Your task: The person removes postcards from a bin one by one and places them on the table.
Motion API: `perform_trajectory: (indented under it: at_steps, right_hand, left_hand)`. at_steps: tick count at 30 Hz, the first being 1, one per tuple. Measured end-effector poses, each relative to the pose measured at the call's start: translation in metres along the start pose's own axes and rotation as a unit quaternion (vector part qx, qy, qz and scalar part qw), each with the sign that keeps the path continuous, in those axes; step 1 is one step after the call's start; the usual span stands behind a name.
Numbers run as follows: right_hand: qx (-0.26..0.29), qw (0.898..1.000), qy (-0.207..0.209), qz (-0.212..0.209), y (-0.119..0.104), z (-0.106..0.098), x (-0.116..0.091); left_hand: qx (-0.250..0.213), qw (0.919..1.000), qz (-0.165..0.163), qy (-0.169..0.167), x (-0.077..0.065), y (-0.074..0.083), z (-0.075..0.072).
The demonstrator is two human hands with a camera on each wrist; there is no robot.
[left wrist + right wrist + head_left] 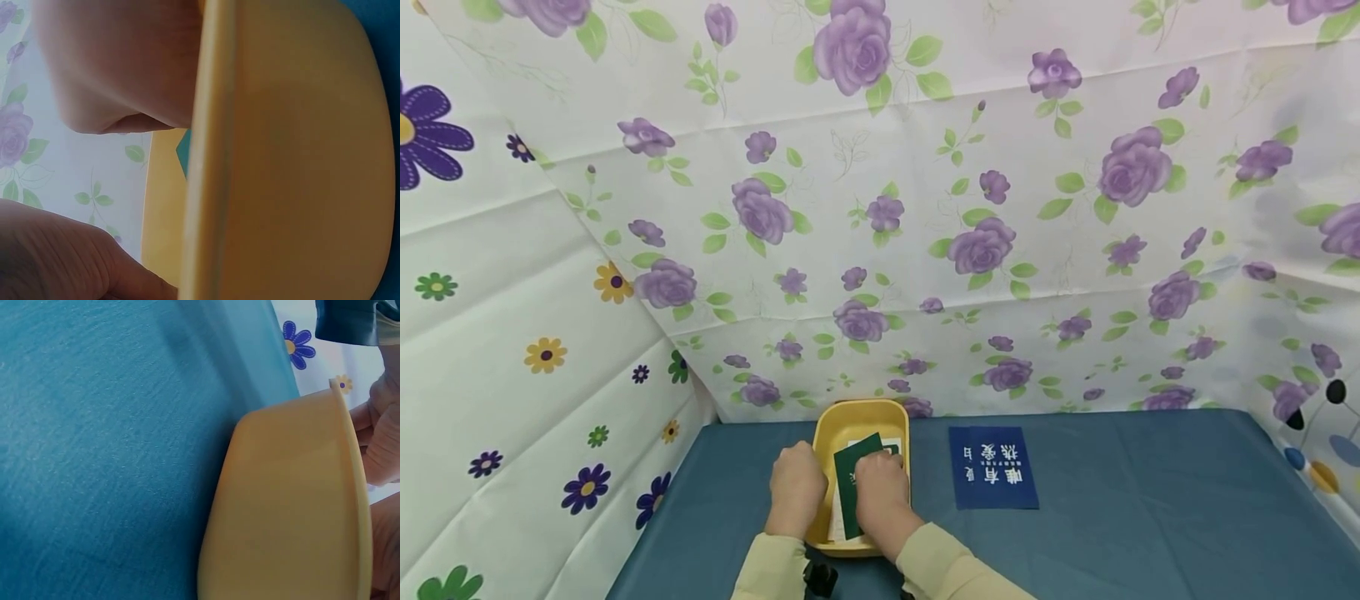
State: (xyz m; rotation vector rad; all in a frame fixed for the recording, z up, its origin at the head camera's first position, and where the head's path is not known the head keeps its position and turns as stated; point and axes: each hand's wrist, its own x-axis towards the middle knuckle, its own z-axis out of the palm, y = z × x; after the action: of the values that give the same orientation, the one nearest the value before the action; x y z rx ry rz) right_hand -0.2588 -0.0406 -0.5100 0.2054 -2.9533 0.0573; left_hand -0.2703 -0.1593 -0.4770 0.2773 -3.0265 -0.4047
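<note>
A yellow plastic tub (825,422) stands near the left end of the table. Inside it lie a dark green booklet (847,483), part of another green item behind it, and white paper (837,517). My right hand (882,492) reaches into the tub and pinches the green booklet, its fingertips hidden beneath the hand. At the tub's left rim, my left hand (799,487) grips with curled fingers. The left wrist view shows a green corner (182,152) below the right hand (125,62). Curled fingers of the left hand (384,440) appear beyond the tub wall (287,500) in the right wrist view.
A blue card (994,468) with white lettering lies flat to the right of the tub. The blue-green cloth (1135,500) covers the table. Behind it rises a white sheet with purple roses (865,250), and a daisy-printed sheet (572,367) hangs on the left.
</note>
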Motion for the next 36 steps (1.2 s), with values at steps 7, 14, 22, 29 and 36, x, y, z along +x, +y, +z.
perform_trajectory:
  at_steps: [7,14,22,29,36]
  right_hand:
    - [0.029,0.999,-0.002,-0.016,0.007,-0.008,0.001]
    - [0.128,0.992,0.015,-0.011,0.017,-0.013,0.001]
    - [0.180,0.983,0.037,-0.013,0.027,-0.012,0.003]
    - [0.227,0.974,0.023,0.000,0.030,-0.014,0.004]
    - [0.292,0.956,0.017,0.007,0.038,-0.018,0.004]
  left_hand:
    - [0.000,1.0000,0.003,0.006,0.000,-0.001,0.002]
    - [-0.009,0.9999,-0.001,0.013,0.000,-0.003,0.004]
    - [-0.012,0.9997,0.006,0.018,0.000,-0.003,0.005]
    - [-0.019,0.9996,0.005,0.018,-0.001,-0.004,0.005]
    - [-0.019,0.9996,0.010,0.017,0.000,-0.001,0.005]
